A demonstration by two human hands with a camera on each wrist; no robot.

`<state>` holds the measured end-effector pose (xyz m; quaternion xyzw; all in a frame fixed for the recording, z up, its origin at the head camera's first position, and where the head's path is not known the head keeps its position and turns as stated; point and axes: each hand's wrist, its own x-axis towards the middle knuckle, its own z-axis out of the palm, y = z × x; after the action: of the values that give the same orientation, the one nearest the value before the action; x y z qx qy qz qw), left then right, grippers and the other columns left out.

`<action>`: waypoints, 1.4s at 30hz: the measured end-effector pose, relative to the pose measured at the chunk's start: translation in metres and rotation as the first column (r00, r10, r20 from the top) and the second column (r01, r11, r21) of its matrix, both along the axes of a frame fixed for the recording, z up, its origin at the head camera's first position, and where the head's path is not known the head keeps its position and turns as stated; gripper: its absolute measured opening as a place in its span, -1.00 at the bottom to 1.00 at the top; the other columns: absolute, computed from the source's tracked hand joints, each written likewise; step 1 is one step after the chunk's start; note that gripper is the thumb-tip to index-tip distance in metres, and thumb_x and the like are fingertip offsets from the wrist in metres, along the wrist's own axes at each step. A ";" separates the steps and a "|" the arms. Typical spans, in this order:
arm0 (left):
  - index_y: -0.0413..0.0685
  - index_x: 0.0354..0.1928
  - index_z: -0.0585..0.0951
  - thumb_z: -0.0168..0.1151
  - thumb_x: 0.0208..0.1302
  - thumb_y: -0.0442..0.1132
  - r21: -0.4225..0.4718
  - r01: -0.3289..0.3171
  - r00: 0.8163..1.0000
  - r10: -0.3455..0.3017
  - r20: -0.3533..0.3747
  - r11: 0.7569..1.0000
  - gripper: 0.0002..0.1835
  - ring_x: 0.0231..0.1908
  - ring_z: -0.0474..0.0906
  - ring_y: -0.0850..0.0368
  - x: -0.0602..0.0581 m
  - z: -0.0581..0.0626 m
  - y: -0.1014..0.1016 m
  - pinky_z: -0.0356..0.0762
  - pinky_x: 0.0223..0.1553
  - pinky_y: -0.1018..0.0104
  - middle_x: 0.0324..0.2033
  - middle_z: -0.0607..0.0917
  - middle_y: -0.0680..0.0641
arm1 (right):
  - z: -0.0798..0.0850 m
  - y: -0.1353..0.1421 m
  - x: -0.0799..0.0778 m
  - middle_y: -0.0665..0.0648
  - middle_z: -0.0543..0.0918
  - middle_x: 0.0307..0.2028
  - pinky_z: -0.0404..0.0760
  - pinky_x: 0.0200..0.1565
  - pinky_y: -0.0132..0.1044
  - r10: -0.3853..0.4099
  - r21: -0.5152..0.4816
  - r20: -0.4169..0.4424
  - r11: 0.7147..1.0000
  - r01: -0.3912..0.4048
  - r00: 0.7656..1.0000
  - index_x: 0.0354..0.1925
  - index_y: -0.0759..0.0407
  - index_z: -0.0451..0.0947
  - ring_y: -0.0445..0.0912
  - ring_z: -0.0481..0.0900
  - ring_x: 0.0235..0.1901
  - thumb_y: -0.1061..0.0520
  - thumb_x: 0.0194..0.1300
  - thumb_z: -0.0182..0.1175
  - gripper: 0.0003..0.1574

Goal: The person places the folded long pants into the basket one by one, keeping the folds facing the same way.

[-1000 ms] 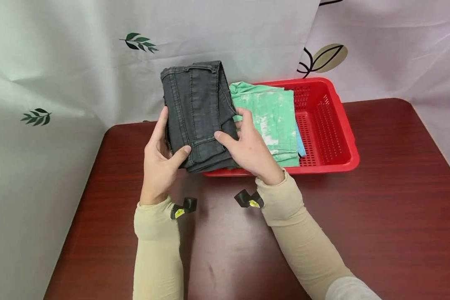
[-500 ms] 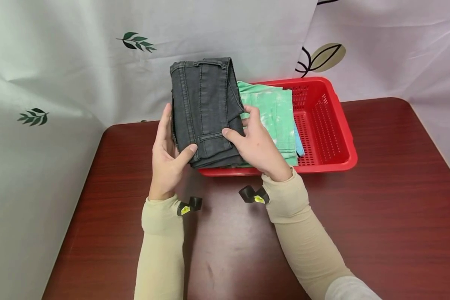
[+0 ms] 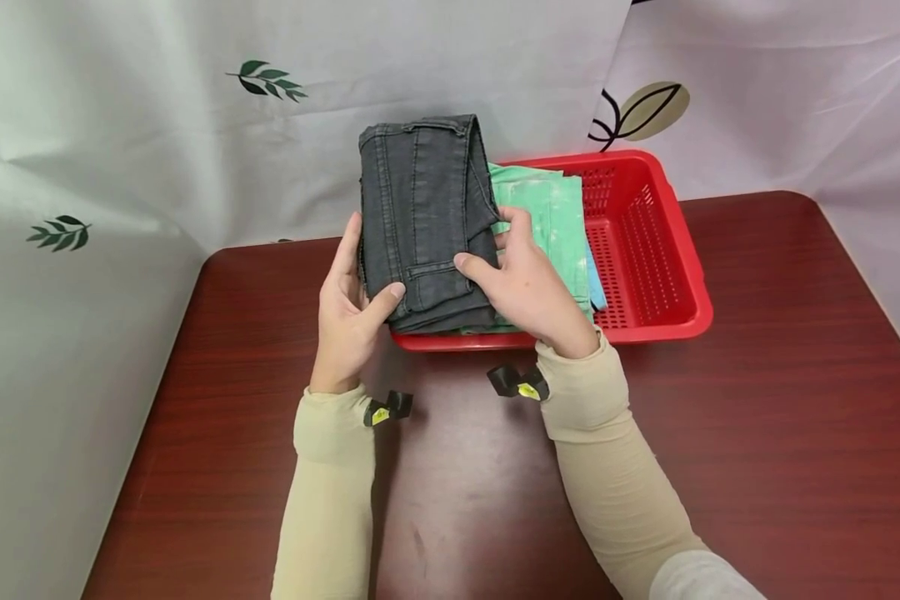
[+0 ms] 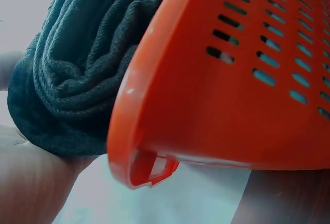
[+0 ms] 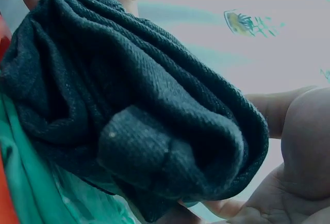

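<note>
Folded dark grey jeans (image 3: 435,208) are held between both hands over the left end of a red plastic basket (image 3: 682,242). My left hand (image 3: 345,312) grips their left edge, thumb on top and fingers down the side. On the opposite edge, my right hand (image 3: 528,279) pinches the jeans near the pocket seam. The left wrist view shows the rolled layers of the jeans (image 4: 93,59) close against the basket rim (image 4: 129,105). Folded green cloth (image 3: 555,217) with whitish patches lies in the basket, partly hidden by the jeans and right hand. Some right fingers are hidden beneath the jeans.
A strip of light blue cloth (image 3: 595,279) shows beside the green cloth, near the basket's slotted floor. The basket stands at the back of a dark red wooden table (image 3: 780,375). A white curtain (image 3: 150,125) with leaf prints hangs behind and along the left.
Both hands have shifted to the right with the jeans, which now cover more of the green cloth. The hold of each hand looks the same, and the basket stays in place.
</note>
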<state>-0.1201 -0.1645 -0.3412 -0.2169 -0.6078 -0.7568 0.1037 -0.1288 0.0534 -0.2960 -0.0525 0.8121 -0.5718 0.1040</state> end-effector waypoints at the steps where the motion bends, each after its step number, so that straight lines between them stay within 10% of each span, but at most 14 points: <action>1: -0.24 0.58 -0.02 0.14 0.23 -0.63 -0.004 0.003 1.000 -0.003 0.005 1.000 -0.08 0.49 0.13 -0.02 0.000 0.000 0.000 0.40 0.30 0.21 0.53 0.18 -0.03 | 0.000 0.001 0.000 0.25 0.37 0.25 0.47 0.14 -0.01 0.001 0.000 0.001 1.000 -0.001 1.000 0.51 0.11 -0.14 0.06 0.52 0.07 -0.05 0.40 0.18 -0.03; 17: -0.15 0.59 -0.03 0.09 0.34 -0.58 -0.151 -0.003 0.996 0.017 0.088 0.989 -0.14 0.39 0.30 0.01 -0.006 -0.007 0.004 0.39 0.29 0.25 0.51 0.22 -0.01 | -0.003 0.005 -0.005 0.30 0.39 0.31 0.38 0.26 0.01 0.013 0.080 -0.003 0.997 -0.012 1.000 0.52 0.20 -0.13 0.09 0.42 0.24 -0.08 0.39 0.16 -0.01; 31: 0.09 0.60 0.03 0.09 0.40 -0.44 -0.394 -0.078 0.990 0.117 0.077 0.916 -0.18 0.42 0.23 0.24 -0.004 -0.009 0.003 0.27 0.37 0.25 0.51 0.17 0.21 | -0.014 0.010 -0.014 0.40 0.44 0.26 0.41 0.24 0.03 0.030 0.189 0.004 0.982 -0.031 1.000 0.45 0.30 0.00 0.18 0.47 0.22 -0.04 0.39 0.17 -0.11; 42: 0.04 0.57 0.15 0.13 0.34 -0.47 -0.319 -0.137 0.973 0.187 0.132 0.938 -0.20 0.28 0.43 0.12 -0.001 -0.006 0.006 0.37 0.30 0.24 0.43 0.37 0.07 | -0.012 0.008 -0.012 0.33 0.47 0.23 0.42 0.23 0.03 0.002 0.240 -0.006 0.971 0.000 1.000 0.54 0.25 -0.04 0.14 0.50 0.17 -0.13 0.39 0.19 0.01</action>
<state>-0.1207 -0.1587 -0.3468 -0.1177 -0.7404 -0.6567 0.0817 -0.1404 0.0616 -0.3079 -0.0417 0.8756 -0.4691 0.1075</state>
